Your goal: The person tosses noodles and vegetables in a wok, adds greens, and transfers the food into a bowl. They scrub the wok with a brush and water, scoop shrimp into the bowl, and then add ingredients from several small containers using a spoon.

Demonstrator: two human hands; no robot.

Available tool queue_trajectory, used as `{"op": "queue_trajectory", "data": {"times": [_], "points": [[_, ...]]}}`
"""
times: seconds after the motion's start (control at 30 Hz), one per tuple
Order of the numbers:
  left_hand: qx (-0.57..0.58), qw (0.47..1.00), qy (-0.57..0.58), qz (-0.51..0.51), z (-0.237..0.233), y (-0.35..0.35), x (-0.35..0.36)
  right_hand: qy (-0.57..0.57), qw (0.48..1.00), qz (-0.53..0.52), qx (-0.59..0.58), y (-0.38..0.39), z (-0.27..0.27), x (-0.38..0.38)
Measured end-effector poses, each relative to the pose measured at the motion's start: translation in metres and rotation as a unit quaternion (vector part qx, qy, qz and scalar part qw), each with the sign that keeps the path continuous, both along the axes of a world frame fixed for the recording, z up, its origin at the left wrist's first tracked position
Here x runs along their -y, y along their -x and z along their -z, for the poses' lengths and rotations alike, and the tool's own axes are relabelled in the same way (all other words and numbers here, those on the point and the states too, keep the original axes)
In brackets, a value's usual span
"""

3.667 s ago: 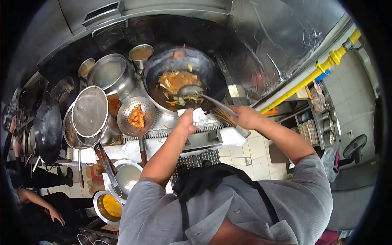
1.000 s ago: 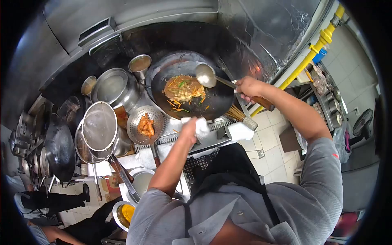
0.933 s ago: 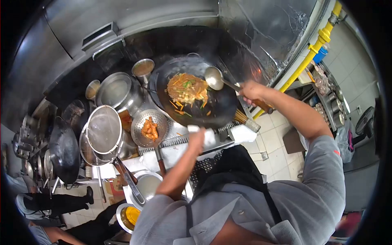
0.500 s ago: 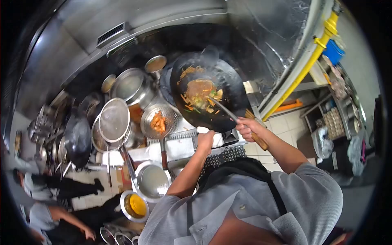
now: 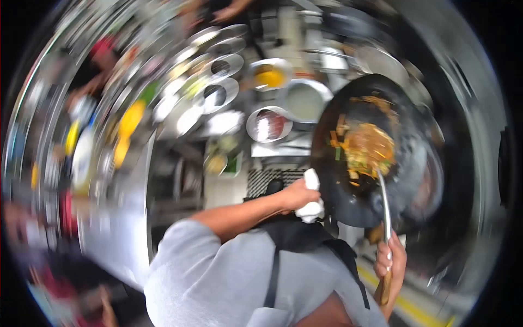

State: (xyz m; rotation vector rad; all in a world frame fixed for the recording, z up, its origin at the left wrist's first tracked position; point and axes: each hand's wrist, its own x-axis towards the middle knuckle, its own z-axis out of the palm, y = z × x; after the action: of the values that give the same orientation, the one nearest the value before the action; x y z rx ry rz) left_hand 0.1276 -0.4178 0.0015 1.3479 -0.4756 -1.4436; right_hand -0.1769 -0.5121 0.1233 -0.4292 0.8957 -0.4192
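Observation:
A large black wok (image 5: 348, 204) holds noodles (image 5: 373, 144) with orange and green vegetable strips. My left hand (image 5: 298, 195) is closed round a white cloth (image 5: 310, 211) at the wok's near left edge. In my right hand (image 5: 391, 255) is the wooden handle of a long metal ladle (image 5: 385, 201), its head down in the food. The fingers of my right hand wrap the handle. Whether the cloth covers a wok handle cannot be seen.
Left of the wok are a pot of pale liquid (image 5: 305, 102), a bowl of yellow food (image 5: 269, 76) and a bowl of dark red contents (image 5: 271, 126). Several blurred bowls stand further left. A metal counter (image 5: 114, 234) and parts of other people show at the left.
The view has swung round, so the wok now appears further right and the left side is smeared. The wok is tilted differently in view. Both hands keep their holds.

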Motion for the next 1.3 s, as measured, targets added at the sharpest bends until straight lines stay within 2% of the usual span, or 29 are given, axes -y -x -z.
{"op": "queue_trajectory", "data": {"times": [0.1, 0.17, 0.23, 0.33, 0.37, 0.43, 0.47, 0.53, 0.63, 0.67, 0.73, 0.8, 0.87, 0.9, 0.93, 1.0, 1.07, 1.1, 1.13, 1.17, 1.2, 1.27, 1.3], "points": [[0.007, 0.998, -0.007, -0.069, -0.044, -0.024, -0.090, -0.008, 0.993, -0.112, 0.022, -0.048, -0.008, -0.007], [0.021, 0.985, 0.015, -0.170, -0.055, 0.007, -0.133, -0.002, 0.982, -0.179, 0.057, -0.044, -0.014, -0.002], [0.006, 0.957, 0.034, -0.289, -0.052, 0.028, -0.181, 0.026, 0.951, -0.304, 0.055, -0.067, -0.023, -0.010], [-0.006, 0.925, 0.038, -0.377, -0.067, 0.075, -0.266, 0.035, 0.886, -0.456, 0.076, -0.097, -0.054, -0.045], [-0.015, 0.900, 0.017, -0.436, -0.052, 0.041, -0.270, 0.016, 0.865, -0.497, 0.057, -0.167, -0.043, -0.036], [-0.023, 0.848, 0.012, -0.530, -0.052, 0.057, -0.322, 0.004, 0.812, -0.582, 0.042, -0.217, -0.054, -0.080], [-0.023, 0.837, 0.021, -0.546, -0.057, 0.064, -0.342, 0.009, 0.784, -0.619, 0.041, -0.239, -0.052, -0.096], [-0.026, 0.756, 0.015, -0.653, -0.056, 0.085, -0.373, 0.003, 0.719, -0.693, 0.047, -0.275, -0.048, -0.142], [-0.031, 0.693, 0.025, -0.720, -0.044, 0.104, -0.427, -0.042, 0.652, -0.755, 0.046, -0.314, -0.034, -0.218], [-0.026, 0.689, 0.020, -0.724, -0.043, 0.105, -0.444, -0.068, 0.629, -0.772, 0.053, -0.325, -0.027, -0.245], [-0.017, 0.625, 0.042, -0.779, -0.039, 0.109, -0.474, -0.094, 0.594, -0.796, 0.062, -0.343, -0.010, -0.293], [-0.012, 0.602, 0.042, -0.797, -0.037, 0.111, -0.505, -0.120, 0.556, -0.819, 0.073, -0.355, 0.000, -0.341], [-0.006, 0.537, 0.052, -0.842, -0.037, 0.113, -0.527, -0.001, 0.497, -0.860, 0.113, -0.365, 0.006, -0.378], [-0.003, 0.511, 0.057, -0.858, -0.035, 0.115, -0.537, 0.003, 0.454, -0.879, 0.145, -0.376, 0.020, -0.390], [-0.003, 0.516, 0.052, -0.855, -0.034, 0.115, -0.546, -0.002, 0.459, -0.876, 0.145, -0.386, 0.029, -0.404], [0.020, 0.433, 0.076, -0.898, -0.035, 0.115, -0.560, -0.035, 0.467, -0.882, 0.049, -0.412, 0.047, -0.434], [0.021, 0.415, 0.058, -0.908, -0.041, 0.116, -0.565, 0.252, 0.363, -0.887, 0.133, -0.476, 0.103, -0.460], [0.018, 0.398, 0.072, -0.915, -0.038, 0.117, -0.569, 0.443, 0.303, -0.827, 0.168, -0.502, 0.117, -0.481], [0.016, 0.378, 0.086, -0.922, -0.034, 0.120, -0.574, 0.660, 0.217, -0.660, 0.285, -0.540, 0.158, -0.507], [0.011, 0.363, 0.079, -0.928, -0.035, 0.122, -0.580, 0.710, 0.200, -0.585, 0.338, -0.568, 0.170, -0.539], [0.013, 0.358, 0.074, -0.931, -0.036, 0.121, -0.580, 0.757, 0.162, -0.549, 0.315, -0.589, 0.171, -0.573], [0.043, 0.314, 0.098, -0.943, -0.042, 0.120, -0.575, 0.769, 0.205, -0.471, 0.381, -0.622, 0.180, -0.634], [0.035, 0.317, 0.104, -0.942, -0.047, 0.119, -0.568, 0.770, 0.199, -0.466, 0.389, -0.636, 0.180, -0.657]]}}
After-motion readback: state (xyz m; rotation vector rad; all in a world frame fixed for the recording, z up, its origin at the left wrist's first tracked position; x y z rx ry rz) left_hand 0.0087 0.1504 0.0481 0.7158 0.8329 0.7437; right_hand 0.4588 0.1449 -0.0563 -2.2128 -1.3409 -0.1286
